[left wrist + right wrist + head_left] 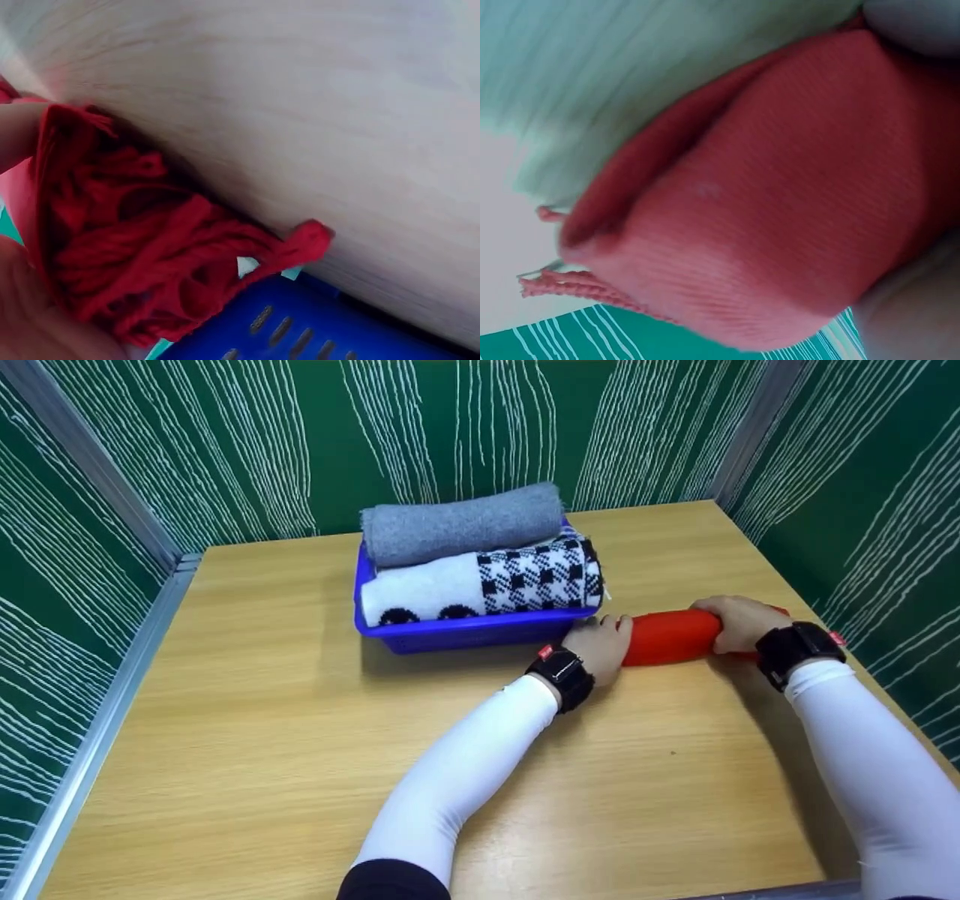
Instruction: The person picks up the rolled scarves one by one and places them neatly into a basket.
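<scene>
A rolled red scarf (670, 639) lies on the table, right of the blue basket. My left hand (602, 649) grips its left end, close to the basket's front right corner. Farther along the roll, my right hand (750, 622) holds it near the right end, fingers over the top. In the left wrist view, twisted red fringe (142, 255) bunches inside the roll's open end, between thumb and fingers. The right wrist view has the ribbed scarf end (780, 180) sticking out past the hand, with a few tassels (577, 285) hanging loose.
The blue plastic basket (480, 636) stands toward the back of the wooden table (247, 720). Inside it lie a rolled grey scarf (461, 525) and a rolled black-and-white patterned knit (525, 577). Green walls (330, 442) with white streaks enclose the table's back and sides.
</scene>
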The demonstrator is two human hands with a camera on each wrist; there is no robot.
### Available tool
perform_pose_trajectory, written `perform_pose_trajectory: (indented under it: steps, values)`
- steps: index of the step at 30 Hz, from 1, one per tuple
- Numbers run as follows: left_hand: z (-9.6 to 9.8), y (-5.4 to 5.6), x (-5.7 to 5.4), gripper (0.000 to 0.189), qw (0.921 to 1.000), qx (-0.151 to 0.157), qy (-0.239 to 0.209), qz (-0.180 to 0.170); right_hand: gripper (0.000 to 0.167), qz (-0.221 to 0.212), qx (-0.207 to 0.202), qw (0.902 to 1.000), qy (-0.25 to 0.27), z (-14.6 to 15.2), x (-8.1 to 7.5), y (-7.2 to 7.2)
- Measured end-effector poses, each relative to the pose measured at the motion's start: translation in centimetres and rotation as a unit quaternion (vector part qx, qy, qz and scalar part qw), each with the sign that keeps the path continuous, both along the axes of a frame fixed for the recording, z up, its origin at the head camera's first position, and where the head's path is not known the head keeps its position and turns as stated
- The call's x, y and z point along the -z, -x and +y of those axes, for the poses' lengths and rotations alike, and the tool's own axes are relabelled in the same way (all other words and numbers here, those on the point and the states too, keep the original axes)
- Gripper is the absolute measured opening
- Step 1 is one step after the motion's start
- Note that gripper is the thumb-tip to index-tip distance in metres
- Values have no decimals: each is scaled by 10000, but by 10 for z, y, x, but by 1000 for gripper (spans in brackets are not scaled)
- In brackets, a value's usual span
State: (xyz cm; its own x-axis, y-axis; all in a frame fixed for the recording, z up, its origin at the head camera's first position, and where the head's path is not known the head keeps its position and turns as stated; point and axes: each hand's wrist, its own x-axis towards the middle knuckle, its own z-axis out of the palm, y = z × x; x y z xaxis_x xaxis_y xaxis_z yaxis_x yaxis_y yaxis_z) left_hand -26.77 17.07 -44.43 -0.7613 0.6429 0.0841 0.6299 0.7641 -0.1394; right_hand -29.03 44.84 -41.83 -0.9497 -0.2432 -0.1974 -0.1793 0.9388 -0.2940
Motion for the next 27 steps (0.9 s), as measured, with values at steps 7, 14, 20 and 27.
perform_pose_trajectory:
  steps: [7, 14, 20, 27]
  values:
    - [1, 5, 1, 54, 9995, -64, 121, -295, 64, 17, 73, 9999, -68, 2, 1, 1]
    - [1, 4, -5, 39, 9977, -225, 104, -629, 61, 1, 144, 9999, -14, 4, 0, 3]
    - [-2, -2, -12, 42, 9966, -254, 18, -780, 59, 135, 195, 9996, -164, 4, 0, 4]
    - [-3, -6, -15, 37, 9985, -74, 116, -535, 53, 378, 25, 9984, -424, 4, 1, 3]
